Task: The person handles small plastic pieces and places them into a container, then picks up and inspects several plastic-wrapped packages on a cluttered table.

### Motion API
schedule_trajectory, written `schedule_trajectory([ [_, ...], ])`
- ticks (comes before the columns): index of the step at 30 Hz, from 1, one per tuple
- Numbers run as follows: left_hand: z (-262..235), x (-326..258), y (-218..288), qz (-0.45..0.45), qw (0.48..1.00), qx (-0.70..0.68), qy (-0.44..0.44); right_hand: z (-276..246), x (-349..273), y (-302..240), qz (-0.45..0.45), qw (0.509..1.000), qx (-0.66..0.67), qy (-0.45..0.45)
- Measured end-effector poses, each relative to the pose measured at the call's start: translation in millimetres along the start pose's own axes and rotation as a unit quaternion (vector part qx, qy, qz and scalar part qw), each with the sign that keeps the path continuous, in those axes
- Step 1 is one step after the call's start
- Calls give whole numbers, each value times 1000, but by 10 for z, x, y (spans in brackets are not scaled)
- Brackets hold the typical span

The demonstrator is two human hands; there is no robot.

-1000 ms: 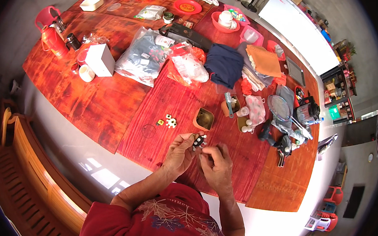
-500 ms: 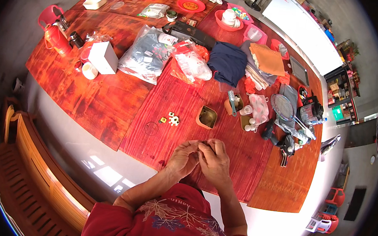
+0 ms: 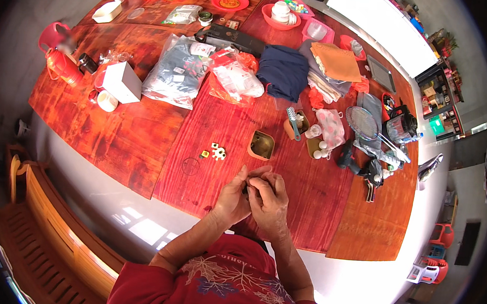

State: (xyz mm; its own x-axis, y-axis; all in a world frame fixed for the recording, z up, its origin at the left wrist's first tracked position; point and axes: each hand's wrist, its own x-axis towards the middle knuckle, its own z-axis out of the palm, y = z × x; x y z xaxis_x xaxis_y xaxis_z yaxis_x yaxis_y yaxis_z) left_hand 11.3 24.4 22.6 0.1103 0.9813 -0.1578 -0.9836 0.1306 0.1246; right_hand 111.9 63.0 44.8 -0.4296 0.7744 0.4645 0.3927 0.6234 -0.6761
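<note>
My left hand (image 3: 233,199) and my right hand (image 3: 269,202) meet over the near edge of the red-stained wooden table (image 3: 307,211). Between their fingers is a small dark thing (image 3: 245,189), mostly hidden, so I cannot make out its kind. Both hands are closed around it, fingertips pressed together. Just beyond them stands a square open tin (image 3: 262,145) with a dark inside. To the left of the tin lie a pale knobbly piece (image 3: 219,152) and a small yellow piece (image 3: 205,154), beside a thin ring-shaped outline (image 3: 191,166).
Behind the tin are a brush (image 3: 295,123) in another tin, small white bottles (image 3: 321,151) and a badminton racket (image 3: 363,123). Folded clothes (image 3: 283,72), a bagged garment (image 3: 175,75), a white box (image 3: 123,82) and a red thermos (image 3: 64,67) line the table's far part. A wooden bench (image 3: 63,224) stands left.
My hands have shifted slightly left and changed their hold, with the left fingers now more raised and a dark bit showing between them. The whole view has moved a little.
</note>
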Motion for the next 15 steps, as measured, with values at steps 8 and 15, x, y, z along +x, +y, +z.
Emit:
schedule_trajectory([
  [8, -146, -53, -33, -2, 996, 80, 25, -84, 15, -51, 26, 984, -170, -50],
  [15, -419, -49, 34, 0, 999, -12, -33, -244, 105, -6, 63, 995, -74, 2],
])
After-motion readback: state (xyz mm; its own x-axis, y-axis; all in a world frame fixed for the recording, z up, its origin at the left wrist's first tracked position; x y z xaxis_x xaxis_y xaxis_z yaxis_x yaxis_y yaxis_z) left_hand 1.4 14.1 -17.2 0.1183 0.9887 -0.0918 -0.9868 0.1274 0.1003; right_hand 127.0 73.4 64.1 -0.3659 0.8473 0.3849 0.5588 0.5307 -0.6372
